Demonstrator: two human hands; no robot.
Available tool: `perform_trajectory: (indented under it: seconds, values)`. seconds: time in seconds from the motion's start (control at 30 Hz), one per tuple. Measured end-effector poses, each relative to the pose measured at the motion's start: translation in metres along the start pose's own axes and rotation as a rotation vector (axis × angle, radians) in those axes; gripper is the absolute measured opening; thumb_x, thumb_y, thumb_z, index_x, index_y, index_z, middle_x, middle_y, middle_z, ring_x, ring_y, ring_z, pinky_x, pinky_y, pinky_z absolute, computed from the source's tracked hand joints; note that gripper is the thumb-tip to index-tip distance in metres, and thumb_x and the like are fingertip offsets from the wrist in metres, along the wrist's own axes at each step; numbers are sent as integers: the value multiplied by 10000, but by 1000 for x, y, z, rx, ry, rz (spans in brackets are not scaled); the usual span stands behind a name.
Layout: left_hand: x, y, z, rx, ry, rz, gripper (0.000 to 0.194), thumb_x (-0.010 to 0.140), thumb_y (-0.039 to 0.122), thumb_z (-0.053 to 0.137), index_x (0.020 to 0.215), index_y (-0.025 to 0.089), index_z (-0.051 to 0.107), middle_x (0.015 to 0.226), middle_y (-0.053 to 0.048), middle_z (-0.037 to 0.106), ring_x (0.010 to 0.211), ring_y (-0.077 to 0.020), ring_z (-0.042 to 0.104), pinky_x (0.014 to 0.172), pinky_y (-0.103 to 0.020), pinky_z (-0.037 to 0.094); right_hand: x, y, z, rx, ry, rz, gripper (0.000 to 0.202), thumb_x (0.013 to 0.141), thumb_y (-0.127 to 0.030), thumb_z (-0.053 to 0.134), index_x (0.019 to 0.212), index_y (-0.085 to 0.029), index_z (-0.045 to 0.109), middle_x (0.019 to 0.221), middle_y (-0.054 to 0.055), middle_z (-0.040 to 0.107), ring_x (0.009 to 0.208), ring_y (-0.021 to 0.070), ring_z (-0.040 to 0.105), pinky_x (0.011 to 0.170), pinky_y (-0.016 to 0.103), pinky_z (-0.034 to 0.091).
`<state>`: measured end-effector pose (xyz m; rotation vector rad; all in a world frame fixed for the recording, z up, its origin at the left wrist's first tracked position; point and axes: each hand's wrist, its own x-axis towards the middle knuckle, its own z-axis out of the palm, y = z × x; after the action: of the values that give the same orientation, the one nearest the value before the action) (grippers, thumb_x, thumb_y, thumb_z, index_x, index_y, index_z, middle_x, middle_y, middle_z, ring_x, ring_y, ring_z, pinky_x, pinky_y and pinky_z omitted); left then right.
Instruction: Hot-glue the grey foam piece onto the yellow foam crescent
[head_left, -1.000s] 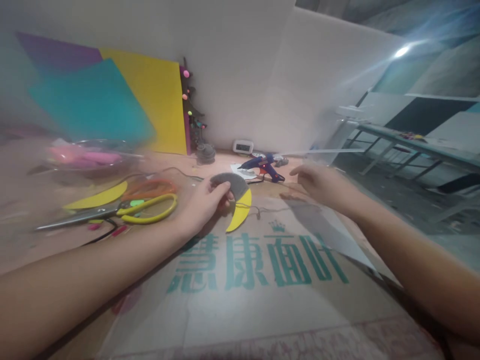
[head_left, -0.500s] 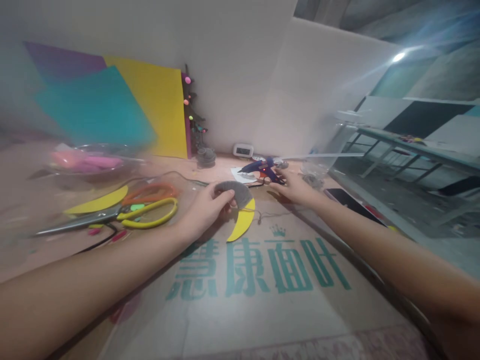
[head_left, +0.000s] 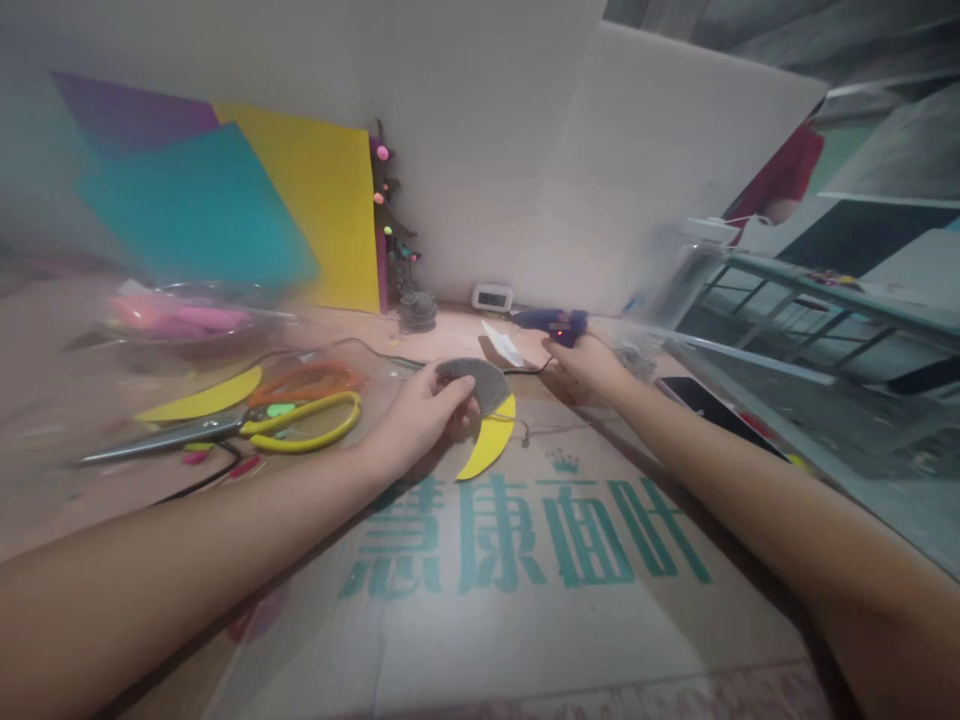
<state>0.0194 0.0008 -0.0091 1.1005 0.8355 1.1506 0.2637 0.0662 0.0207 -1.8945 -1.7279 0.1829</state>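
My left hand [head_left: 427, 405] pinches a crescent-shaped piece, its upper part grey [head_left: 474, 382] and its lower tip yellow [head_left: 491, 440]. A thin string runs from the piece to the right over the printed board. My right hand [head_left: 585, 362] is wrapped round the handle of a dark blue glue gun [head_left: 555, 325], which has a small red light and points left. A long clear glue stick [head_left: 750, 357] sticks out behind it to the right. Just under the nozzle is a white scrap of paper [head_left: 502, 345].
Scissors [head_left: 300, 425] with orange and yellow handles lie at the left beside a yellow crescent [head_left: 202, 397]. Behind are a plastic container [head_left: 187, 318], coloured sheets [head_left: 202, 205], a small clock [head_left: 492, 297] and a decorated twig [head_left: 386, 200]. A phone [head_left: 712, 415] lies right.
My right hand has closed round the glue gun and lifted it up and to the right, off the white paper. The paper now stands tilted. My left hand still holds the crescent piece.
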Motion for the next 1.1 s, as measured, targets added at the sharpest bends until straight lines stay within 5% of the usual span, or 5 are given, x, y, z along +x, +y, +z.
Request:
perform_trajectory:
  seconds: [0.3,0.47,0.63,0.87,1.1]
  values:
    - [-2,3,3,-9,45,0,131,810,266,621,860,175,542,598,36,582,447,-71,504,434,-165,406,-81,-23,-13,677,-144,-43,279,875,-443,557,883,-176,640,941,107,747,797,213,720,725,328,583]
    - [0,6,-2,58,72,-11,199,863,305,557,734,157,530,538,12,559,434,-84,510,417,-173,369,-119,-26,-9,574,-331,39,333,891,-466,519,715,-202,622,599,40,687,543,178,656,608,309,566]
    - [8,4,-11,47,144,29,241,872,297,536,694,138,566,542,-14,570,439,-81,495,426,-179,369,-128,-16,-10,484,-434,64,374,873,-506,540,678,-198,622,555,26,672,542,173,662,590,282,550]
    - [5,3,-7,104,139,79,211,856,338,588,777,142,571,630,-14,613,497,-88,539,455,-177,404,-130,-20,-17,517,-160,-184,344,896,-500,536,957,-205,702,888,51,734,837,193,706,814,304,567]
    - [1,8,-4,101,135,21,194,877,308,563,772,145,559,597,-2,597,473,-83,533,448,-176,404,-117,-12,-14,497,-189,-207,292,884,-441,557,1007,-242,731,1015,57,755,979,252,708,913,412,563]
